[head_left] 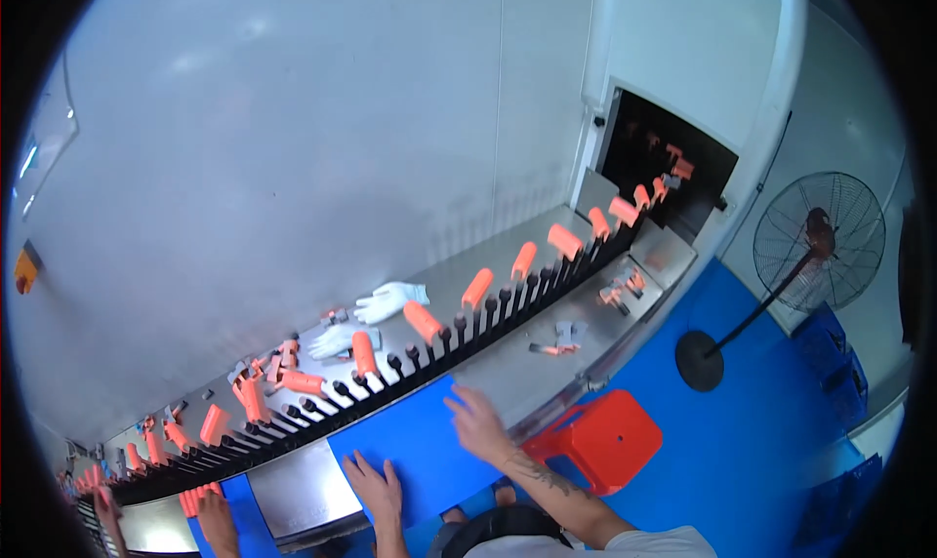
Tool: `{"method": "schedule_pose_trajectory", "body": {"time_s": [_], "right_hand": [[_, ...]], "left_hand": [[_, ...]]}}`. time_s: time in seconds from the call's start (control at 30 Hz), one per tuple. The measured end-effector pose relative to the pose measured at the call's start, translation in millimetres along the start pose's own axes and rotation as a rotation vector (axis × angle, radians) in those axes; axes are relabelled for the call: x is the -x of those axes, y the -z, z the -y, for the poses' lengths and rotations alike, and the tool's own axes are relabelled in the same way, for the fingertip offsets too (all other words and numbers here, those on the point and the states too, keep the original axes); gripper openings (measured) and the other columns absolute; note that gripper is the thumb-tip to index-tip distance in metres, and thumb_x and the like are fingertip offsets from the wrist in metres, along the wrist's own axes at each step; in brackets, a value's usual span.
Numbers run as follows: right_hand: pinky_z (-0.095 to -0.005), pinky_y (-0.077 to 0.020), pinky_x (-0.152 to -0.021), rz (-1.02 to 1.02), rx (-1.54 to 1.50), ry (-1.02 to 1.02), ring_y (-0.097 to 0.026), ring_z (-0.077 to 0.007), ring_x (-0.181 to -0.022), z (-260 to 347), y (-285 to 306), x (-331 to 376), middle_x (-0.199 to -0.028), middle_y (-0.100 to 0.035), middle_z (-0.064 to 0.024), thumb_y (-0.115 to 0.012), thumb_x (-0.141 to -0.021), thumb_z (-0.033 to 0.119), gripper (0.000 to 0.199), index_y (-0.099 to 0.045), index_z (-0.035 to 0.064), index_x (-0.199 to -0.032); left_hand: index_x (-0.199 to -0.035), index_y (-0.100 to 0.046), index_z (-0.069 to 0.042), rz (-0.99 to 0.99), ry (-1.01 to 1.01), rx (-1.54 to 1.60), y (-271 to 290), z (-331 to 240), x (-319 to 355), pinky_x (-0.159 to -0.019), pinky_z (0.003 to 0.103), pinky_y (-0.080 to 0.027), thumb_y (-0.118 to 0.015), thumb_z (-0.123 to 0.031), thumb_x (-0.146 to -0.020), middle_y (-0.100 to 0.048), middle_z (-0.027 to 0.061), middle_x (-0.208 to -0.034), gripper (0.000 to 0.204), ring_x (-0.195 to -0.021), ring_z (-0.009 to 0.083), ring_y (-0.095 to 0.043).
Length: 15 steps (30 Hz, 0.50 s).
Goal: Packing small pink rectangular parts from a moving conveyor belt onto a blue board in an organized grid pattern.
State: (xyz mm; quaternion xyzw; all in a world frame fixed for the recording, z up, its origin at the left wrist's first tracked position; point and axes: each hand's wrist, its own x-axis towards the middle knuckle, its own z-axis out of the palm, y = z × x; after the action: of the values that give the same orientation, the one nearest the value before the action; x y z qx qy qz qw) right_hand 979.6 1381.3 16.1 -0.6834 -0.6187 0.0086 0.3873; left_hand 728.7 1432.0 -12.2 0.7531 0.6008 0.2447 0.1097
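My left hand lies flat with fingers spread on a blue mat at the near edge of a steel bench. My right hand rests further up the same mat, fingers apart, holding nothing. Just beyond the mat a conveyor of black pegs runs diagonally, and orange cylindrical parts sit on many of the pegs. More orange parts lie loose on the steel surface behind the conveyor at the left.
Two white gloves lie on the steel table past the conveyor. The line enters a dark tunnel opening at the upper right. A red stool and a standing fan are on the blue floor. Another person's hands work at the lower left.
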Motion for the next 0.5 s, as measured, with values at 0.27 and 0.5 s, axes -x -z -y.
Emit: {"method": "schedule_pose_trajectory", "body": {"time_s": [0.27, 0.5], "right_hand": [[-0.0413, -0.0466, -0.103, 0.075, 0.365, 0.351, -0.056, -0.0333, -0.121, -51, 164, -148, -0.13, -0.057, -0.0134, -0.065, -0.082, 0.011, 0.041, -0.061, 0.0047, -0.122], [-0.0499, -0.0555, -0.076, 0.23, 0.255, 0.039, -0.069, -0.0383, -0.086, 15, 121, -183, -0.086, -0.07, -0.0207, -0.078, -0.074, 0.019, 0.023, -0.069, 0.0029, -0.088]], "left_hand": [[-0.112, -0.064, 0.003, 0.035, -0.221, 0.425, 88, -222, -99, -0.084, 0.044, -0.052, -0.06, -0.019, -0.096, -0.068, 0.0255, -0.1, 0.028, -0.096, 0.0409, -0.066], [-0.089, -0.067, -0.004, 0.012, -0.357, -0.103, 108, -191, -162, -0.069, 0.049, -0.054, -0.07, -0.014, -0.079, -0.07, 0.0196, -0.08, 0.014, -0.077, 0.0388, -0.069]]}}
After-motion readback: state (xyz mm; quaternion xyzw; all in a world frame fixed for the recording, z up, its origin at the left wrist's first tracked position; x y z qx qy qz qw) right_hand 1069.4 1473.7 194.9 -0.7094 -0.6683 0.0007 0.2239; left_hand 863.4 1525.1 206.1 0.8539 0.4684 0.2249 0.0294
